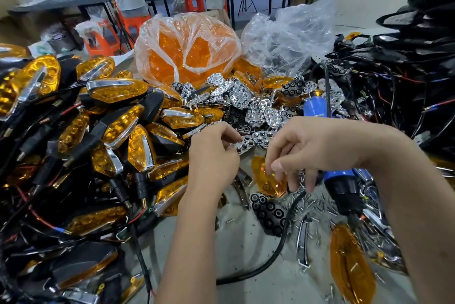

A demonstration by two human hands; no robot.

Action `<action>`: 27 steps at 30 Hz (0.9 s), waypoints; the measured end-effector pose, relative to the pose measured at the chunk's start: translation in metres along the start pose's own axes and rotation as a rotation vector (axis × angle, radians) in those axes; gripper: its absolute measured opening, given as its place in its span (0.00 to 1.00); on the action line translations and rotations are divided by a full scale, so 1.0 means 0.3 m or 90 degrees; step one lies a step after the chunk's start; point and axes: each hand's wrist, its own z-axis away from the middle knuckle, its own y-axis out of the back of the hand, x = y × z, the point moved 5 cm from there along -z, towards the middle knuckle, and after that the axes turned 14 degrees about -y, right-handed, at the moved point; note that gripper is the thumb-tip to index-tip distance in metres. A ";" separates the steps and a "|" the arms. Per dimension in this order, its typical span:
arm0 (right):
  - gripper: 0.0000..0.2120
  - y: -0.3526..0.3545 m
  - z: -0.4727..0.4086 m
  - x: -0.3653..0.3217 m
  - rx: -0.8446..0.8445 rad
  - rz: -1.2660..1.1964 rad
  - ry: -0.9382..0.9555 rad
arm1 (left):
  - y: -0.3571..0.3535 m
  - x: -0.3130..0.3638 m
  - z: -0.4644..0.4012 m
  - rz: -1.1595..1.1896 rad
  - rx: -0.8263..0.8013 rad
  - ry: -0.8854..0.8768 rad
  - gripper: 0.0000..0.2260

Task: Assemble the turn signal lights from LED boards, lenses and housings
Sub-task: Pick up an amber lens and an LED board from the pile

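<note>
My left hand [213, 156] pinches a chrome reflector piece [246, 144] at the centre of the table. My right hand [305, 153] hovers with curled fingers just above an amber lens [269, 182], its fingertips touching or nearly touching it; I cannot tell if it grips anything. A black honeycomb LED holder [268, 212] lies below the lens. Chrome reflectors [236, 97] are heaped behind my hands. Assembled amber-and-black turn signals [118, 126] with wires are piled on the left. Another amber lens [349, 269] lies at the lower right.
A blue electric screwdriver [342, 185] with a black cable [283, 244] lies under my right wrist amid scattered screws [315, 205]. A bag of amber lenses [187, 47] and a clear bag [290, 38] stand behind. Black housings and wiring [406, 70] fill the right. A person sits at the far benches.
</note>
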 end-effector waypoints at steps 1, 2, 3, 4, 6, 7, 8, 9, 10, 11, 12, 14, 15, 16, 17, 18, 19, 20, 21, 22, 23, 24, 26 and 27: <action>0.06 0.002 0.001 -0.003 0.005 -0.009 0.006 | 0.004 0.002 -0.001 0.002 0.011 -0.002 0.17; 0.06 0.008 0.004 -0.007 0.016 -0.013 0.014 | 0.007 0.005 -0.001 0.004 0.020 -0.004 0.17; 0.07 0.014 0.004 -0.011 0.032 -0.014 0.026 | 0.009 0.008 -0.001 0.005 0.026 -0.005 0.16; 0.07 0.021 0.003 -0.014 0.053 -0.013 0.036 | 0.010 0.012 -0.001 0.008 0.032 -0.007 0.16; 0.07 0.030 -0.003 -0.017 0.097 -0.008 0.041 | 0.011 0.022 -0.002 0.021 0.045 -0.012 0.16; 0.07 0.030 -0.008 -0.015 0.112 -0.003 0.034 | 0.011 0.029 -0.002 0.025 0.052 -0.017 0.16; 0.06 0.028 -0.013 -0.014 0.122 0.003 0.026 | 0.012 0.038 -0.001 0.027 0.057 -0.021 0.15; 0.05 0.027 -0.016 -0.013 0.129 0.010 0.019 | 0.012 0.050 -0.002 0.029 0.063 -0.027 0.15; 0.04 0.028 -0.016 -0.015 0.138 0.015 0.016 | 0.012 0.063 -0.003 0.034 0.071 -0.033 0.15; 0.03 0.034 -0.012 -0.015 0.152 0.016 0.015 | 0.009 0.079 -0.004 0.043 0.081 -0.037 0.15; 0.03 0.045 -0.006 -0.017 0.174 0.014 0.018 | 0.006 0.096 -0.004 0.054 0.093 -0.040 0.15; 0.03 0.077 0.012 -0.016 0.235 0.004 0.025 | -0.005 0.137 -0.007 0.074 0.111 -0.051 0.15; 0.02 0.098 0.026 -0.009 0.271 0.001 0.027 | -0.016 0.162 -0.010 0.088 0.116 -0.062 0.14; 0.02 0.118 0.037 -0.003 0.306 -0.002 0.028 | -0.027 0.186 -0.012 0.102 0.121 -0.073 0.14; 0.02 0.138 0.048 0.007 0.337 -0.007 0.027 | -0.038 0.209 -0.016 0.115 0.125 -0.084 0.13; 0.03 0.157 0.062 0.020 0.368 -0.012 0.022 | -0.055 0.233 -0.022 0.127 0.123 -0.092 0.13; 0.04 0.178 0.075 0.041 0.400 -0.016 0.008 | -0.077 0.256 -0.030 0.138 0.115 -0.096 0.13; 0.05 0.202 0.085 0.063 0.433 -0.022 -0.011 | -0.100 0.279 -0.039 0.147 0.103 -0.096 0.13; 0.06 0.232 0.092 0.094 0.472 -0.035 -0.036 | -0.125 0.301 -0.051 0.152 0.091 -0.096 0.13; 0.07 0.265 0.097 0.130 0.512 -0.064 -0.065 | -0.150 0.324 -0.063 0.152 0.082 -0.097 0.13; 0.07 0.297 0.095 0.169 0.552 -0.099 -0.098 | -0.172 0.343 -0.076 0.150 0.077 -0.098 0.13; 0.07 0.331 0.096 0.209 0.602 -0.110 -0.139 | -0.194 0.363 -0.090 0.153 0.075 -0.099 0.13; 0.08 0.400 0.093 0.285 0.722 -0.049 -0.229 | -0.238 0.406 -0.112 0.170 0.074 -0.106 0.14; 0.09 0.428 0.090 0.317 0.777 -0.017 -0.260 | -0.257 0.429 -0.120 0.178 0.079 -0.116 0.14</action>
